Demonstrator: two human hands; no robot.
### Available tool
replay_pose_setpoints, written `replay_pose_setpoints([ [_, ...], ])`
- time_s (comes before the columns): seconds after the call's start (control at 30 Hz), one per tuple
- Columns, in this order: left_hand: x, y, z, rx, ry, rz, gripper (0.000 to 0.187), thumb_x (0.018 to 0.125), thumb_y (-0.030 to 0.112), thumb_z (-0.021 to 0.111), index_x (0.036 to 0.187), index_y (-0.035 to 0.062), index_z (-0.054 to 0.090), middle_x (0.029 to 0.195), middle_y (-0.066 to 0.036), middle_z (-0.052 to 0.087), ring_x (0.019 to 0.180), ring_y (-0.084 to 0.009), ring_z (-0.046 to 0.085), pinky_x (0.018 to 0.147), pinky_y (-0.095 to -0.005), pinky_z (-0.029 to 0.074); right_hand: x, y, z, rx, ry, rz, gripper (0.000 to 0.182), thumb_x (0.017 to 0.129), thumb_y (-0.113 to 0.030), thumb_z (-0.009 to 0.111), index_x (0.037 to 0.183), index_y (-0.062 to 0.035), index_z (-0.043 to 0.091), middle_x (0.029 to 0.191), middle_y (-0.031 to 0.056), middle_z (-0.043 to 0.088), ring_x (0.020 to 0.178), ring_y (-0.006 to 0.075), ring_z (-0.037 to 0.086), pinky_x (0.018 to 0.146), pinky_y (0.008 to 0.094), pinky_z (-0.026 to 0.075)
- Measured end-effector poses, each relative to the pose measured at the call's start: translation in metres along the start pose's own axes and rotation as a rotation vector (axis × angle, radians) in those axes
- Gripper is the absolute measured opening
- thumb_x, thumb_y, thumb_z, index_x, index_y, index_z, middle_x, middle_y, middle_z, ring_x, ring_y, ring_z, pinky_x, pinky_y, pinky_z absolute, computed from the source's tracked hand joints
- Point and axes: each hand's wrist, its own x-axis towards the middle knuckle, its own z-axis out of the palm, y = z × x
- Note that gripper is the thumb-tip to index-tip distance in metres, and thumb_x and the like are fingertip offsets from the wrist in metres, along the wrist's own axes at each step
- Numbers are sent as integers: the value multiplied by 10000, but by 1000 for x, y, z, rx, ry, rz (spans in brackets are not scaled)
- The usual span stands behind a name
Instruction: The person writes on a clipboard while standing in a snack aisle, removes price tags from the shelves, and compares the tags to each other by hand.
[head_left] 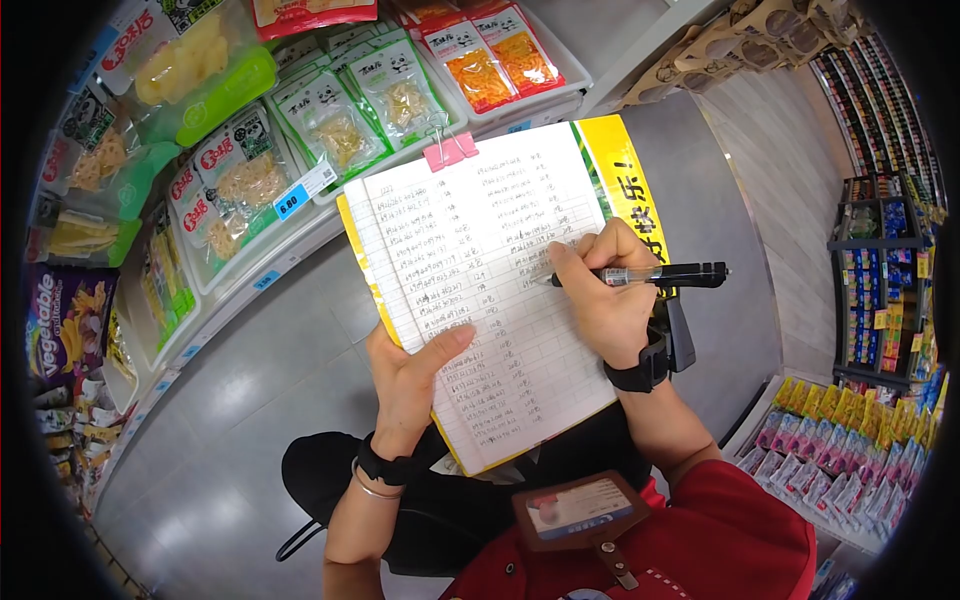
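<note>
A lined notebook [480,350] lies open in front of me, its page filled with rows of handwritten numbers. My left hand [412,375] grips its left edge, thumb on top of the paper and the other fingers hidden underneath. Between the fingers of my right hand [605,290] is a black pen [690,275], its tip near the right column of writing. A pink binder clip [451,150] is fixed to the notebook's top edge. Yellow printed material [612,150] sticks out behind the page's right side.
Shelves with packaged snacks [340,115] curve along the left and top, with a 6.80 price tag [290,203] on the edge. Racks of small packets [845,440] stand at right. A brown badge holder [580,505] hangs over my red shirt. Grey floor [250,400] shows below.
</note>
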Motion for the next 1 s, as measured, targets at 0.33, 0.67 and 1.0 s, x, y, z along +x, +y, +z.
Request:
replay_pose_setpoints([
  [0.33,0,-1,0,-18,-11,-1,355,723,13,642,1049,-54,519,980,-142,604,823,-166,588,725,-279,461,1,-1,-3,28,-12,15,317,718,83,605,611,-74,351,527,-25,428,483,17,368,450,190,311],
  [0.67,0,2,-2,-39,7,-21,333,731,25,647,1037,-49,541,964,-127,613,822,-161,593,715,-273,477,0,7,-13,13,175,-45,350,721,103,606,624,-87,329,547,-25,430,489,30,363,455,194,304],
  [1.0,5,-8,-5,-55,-108,52,335,747,12,618,1063,-54,528,987,-135,612,849,-165,596,718,-282,492,3,-6,-7,48,48,44,346,775,71,580,637,-105,316,579,-36,398,562,37,331,588,191,317],
])
